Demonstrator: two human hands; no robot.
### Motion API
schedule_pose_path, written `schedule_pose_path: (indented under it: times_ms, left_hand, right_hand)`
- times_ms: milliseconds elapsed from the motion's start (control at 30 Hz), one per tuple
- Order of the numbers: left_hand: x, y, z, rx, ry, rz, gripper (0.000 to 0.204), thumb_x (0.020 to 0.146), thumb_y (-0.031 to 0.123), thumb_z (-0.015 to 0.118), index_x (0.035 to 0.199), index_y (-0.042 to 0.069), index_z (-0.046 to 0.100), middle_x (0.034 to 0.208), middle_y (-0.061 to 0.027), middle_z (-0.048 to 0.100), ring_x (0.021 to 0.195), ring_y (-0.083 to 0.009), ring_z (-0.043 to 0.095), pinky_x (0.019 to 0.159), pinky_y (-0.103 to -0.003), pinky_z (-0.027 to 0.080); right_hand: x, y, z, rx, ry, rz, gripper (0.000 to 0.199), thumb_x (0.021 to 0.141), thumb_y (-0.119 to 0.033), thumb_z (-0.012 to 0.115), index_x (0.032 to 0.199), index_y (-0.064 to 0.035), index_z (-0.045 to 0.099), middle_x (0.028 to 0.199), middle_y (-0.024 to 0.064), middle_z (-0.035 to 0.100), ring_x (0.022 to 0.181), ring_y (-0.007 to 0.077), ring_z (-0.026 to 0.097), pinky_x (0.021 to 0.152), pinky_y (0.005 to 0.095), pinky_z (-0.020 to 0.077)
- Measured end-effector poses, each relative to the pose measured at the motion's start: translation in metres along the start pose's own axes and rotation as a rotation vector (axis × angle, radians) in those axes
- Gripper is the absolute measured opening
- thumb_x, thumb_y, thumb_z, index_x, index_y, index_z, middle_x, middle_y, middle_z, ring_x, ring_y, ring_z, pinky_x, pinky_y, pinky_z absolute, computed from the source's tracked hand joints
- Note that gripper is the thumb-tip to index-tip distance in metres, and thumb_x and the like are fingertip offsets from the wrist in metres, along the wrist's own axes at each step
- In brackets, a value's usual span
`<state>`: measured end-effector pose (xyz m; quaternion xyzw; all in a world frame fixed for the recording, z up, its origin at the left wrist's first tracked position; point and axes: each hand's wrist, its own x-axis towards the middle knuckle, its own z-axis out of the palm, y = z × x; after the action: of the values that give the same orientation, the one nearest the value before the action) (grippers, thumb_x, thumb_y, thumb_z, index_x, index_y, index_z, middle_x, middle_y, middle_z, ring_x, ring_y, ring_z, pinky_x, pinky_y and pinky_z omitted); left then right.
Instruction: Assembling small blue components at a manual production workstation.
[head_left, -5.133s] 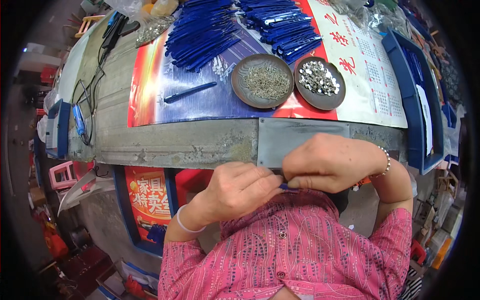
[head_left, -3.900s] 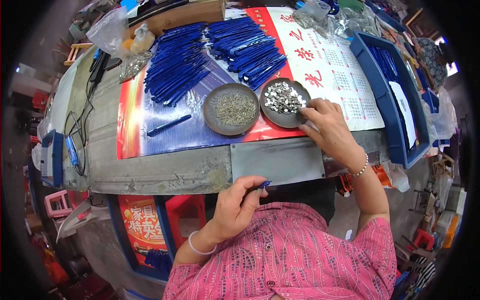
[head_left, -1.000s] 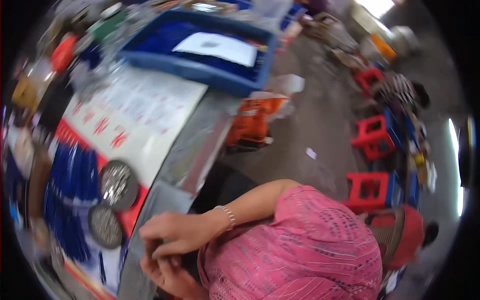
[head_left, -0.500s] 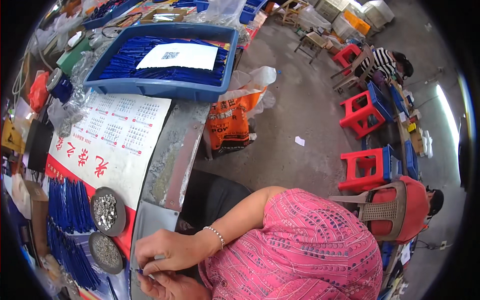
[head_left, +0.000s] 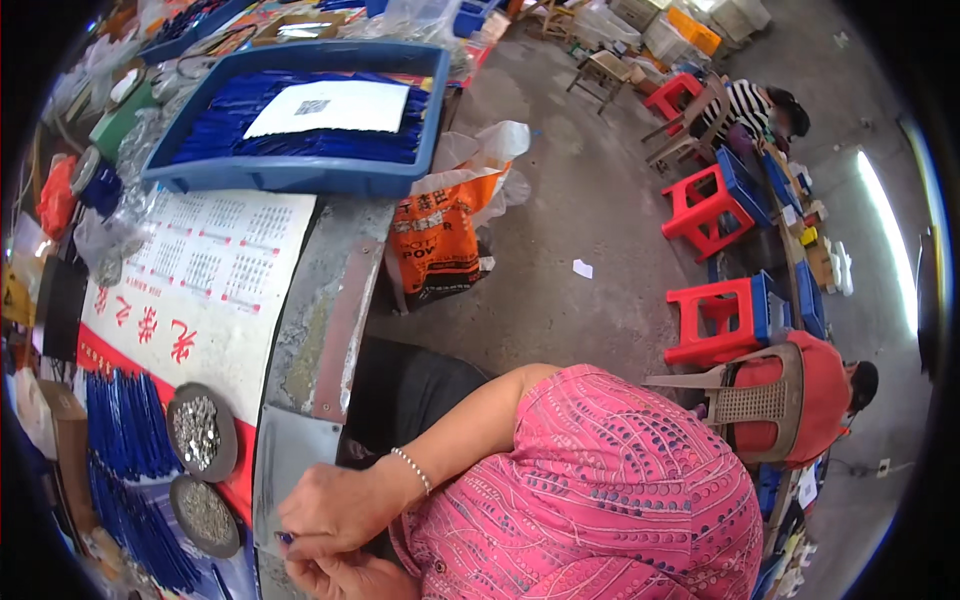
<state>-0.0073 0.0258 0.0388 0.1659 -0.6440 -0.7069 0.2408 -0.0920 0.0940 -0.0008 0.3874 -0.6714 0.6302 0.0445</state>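
Note:
At the table's near edge my hands work close together. My right hand (head_left: 335,507), with a beaded bracelet (head_left: 411,469) at its wrist, is closed with its fingertips on a small dark-blue piece (head_left: 286,538). Only the end of that piece shows. Just below, my left hand (head_left: 358,578) is closed with bent fingers, partly covered by the right; its grip is hidden. Beside them are a round grey dish (head_left: 233,440) of shiny metal parts and another dish (head_left: 232,545) of finer metal pieces. Rows of slim blue pen-like sticks (head_left: 125,425) lie to their left.
A blue tray (head_left: 290,180) full of blue sticks, a white paper on top, stands at the table's far end. A calendar sheet (head_left: 215,240) covers part of the tabletop. An orange bag (head_left: 437,240) stands beside the table. Red stools (head_left: 712,310) and seated people (head_left: 815,390) are at right.
The view has shifted slightly, moving the scene left. My right hand has turned over the left, its fingers closer together, and the blue piece now shows end-on at its fingertips.

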Motion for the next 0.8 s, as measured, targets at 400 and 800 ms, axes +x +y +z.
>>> schedule_pose_path:
  times_ms: [400,800]
  left_hand:
    - [-0.004,-0.023,-0.006,-0.637,-0.182,-0.211,0.025,0.087,-0.011,0.053,0.109,0.0,0.051,0.11,-0.0092,0.049,0.075,-0.0105,0.054,0.062,-0.023,0.046]
    - [0.001,-0.027,-0.02,-0.643,-0.064,-0.174,0.025,0.089,-0.01,0.052,0.108,0.006,0.052,0.104,-0.0068,0.052,0.068,-0.0073,0.048,0.051,-0.019,0.038]
  right_hand:
    - [0.026,0.0,-0.055,-0.009,0.252,0.244,0.06,0.065,-0.005,0.077,0.111,-0.0054,0.04,0.097,0.0087,0.047,0.067,0.0116,0.044,0.059,0.024,0.0381]
    - [0.015,-0.009,-0.013,0.107,-0.149,0.171,0.018,0.076,-0.005,0.067,0.074,-0.0031,0.049,0.068,0.0038,0.048,0.053,0.0125,0.041,0.047,0.028,0.0341]
